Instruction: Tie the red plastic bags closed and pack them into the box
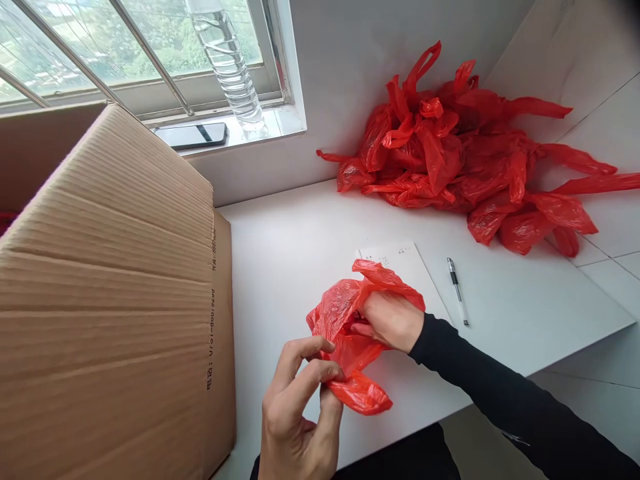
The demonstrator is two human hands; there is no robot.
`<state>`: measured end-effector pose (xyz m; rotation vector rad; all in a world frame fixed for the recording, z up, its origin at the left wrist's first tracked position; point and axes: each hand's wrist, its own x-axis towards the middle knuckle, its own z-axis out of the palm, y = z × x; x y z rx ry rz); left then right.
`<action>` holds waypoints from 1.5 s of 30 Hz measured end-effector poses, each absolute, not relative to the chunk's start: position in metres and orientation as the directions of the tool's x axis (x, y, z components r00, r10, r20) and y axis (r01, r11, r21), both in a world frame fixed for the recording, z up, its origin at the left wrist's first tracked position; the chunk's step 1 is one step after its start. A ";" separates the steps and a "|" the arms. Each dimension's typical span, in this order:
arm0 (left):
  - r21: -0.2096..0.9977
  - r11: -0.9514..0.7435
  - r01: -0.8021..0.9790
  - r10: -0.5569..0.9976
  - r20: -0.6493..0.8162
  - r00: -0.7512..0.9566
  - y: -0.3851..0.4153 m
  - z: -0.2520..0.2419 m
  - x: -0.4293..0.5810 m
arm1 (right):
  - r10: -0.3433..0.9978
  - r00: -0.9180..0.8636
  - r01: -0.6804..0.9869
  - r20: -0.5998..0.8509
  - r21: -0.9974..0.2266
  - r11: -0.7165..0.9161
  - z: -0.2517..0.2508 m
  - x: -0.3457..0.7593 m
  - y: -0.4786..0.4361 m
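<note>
A red plastic bag [336,308] is spread open over the white table, near its front edge. My left hand [300,407] pinches the near handle of this bag between thumb and fingers. Inside the bag's mouth is my right hand [393,320]; its fingers are hidden by the red plastic, and what they touch cannot be made out. Partly under the bag lies a sheet of white paper [417,273] with handwriting. To the right of the paper is a black and clear pen [456,291].
A large cardboard box [110,300] stands on the left. Many red bags [440,147] are heaped at the back right against the wall. On the window sill are a phone [193,135] and a clear water bottle [233,73].
</note>
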<state>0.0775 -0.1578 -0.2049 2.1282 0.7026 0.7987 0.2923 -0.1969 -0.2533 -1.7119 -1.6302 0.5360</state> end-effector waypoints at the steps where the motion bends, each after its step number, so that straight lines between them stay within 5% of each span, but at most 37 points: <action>1: 0.797 -0.559 0.229 0.700 0.306 0.646 -0.157 -0.205 0.078 | 0.987 0.082 0.713 0.141 -0.700 0.041 -0.255 0.292 -0.196; 7: 0.878 -0.443 0.184 0.733 0.237 0.637 -0.154 -0.211 0.076 | 0.997 -0.039 0.803 0.065 -0.591 0.070 -0.252 0.294 -0.195; 15: 0.928 -0.362 0.094 0.751 0.230 0.619 -0.150 -0.211 0.069 | 0.993 0.093 0.885 0.071 -0.462 -0.050 -0.233 0.294 -0.201; 23: 0.946 -0.306 0.109 0.777 0.182 0.602 -0.155 -0.207 0.065 | 0.988 -0.116 0.758 -0.106 -0.652 0.019 -0.202 0.296 -0.221; 29: 0.900 -0.408 0.152 0.788 0.263 0.557 -0.157 -0.202 0.075 | 0.918 0.130 0.752 0.374 -0.641 0.155 -0.172 0.303 -0.238; 34: 0.829 -0.542 0.139 0.695 0.348 0.629 -0.153 -0.199 0.080 | 0.705 0.380 0.914 0.599 -0.362 -0.185 -0.176 0.323 -0.235; 41: 0.798 -0.529 0.287 0.781 0.326 0.533 -0.152 -0.191 0.083 | 0.782 0.560 0.642 0.273 -0.740 -0.202 -0.177 0.334 -0.234; 45: 0.935 -0.338 0.107 0.895 0.284 0.344 -0.157 -0.167 0.102 | 0.802 0.471 0.564 0.366 -0.824 0.045 -0.154 0.325 -0.241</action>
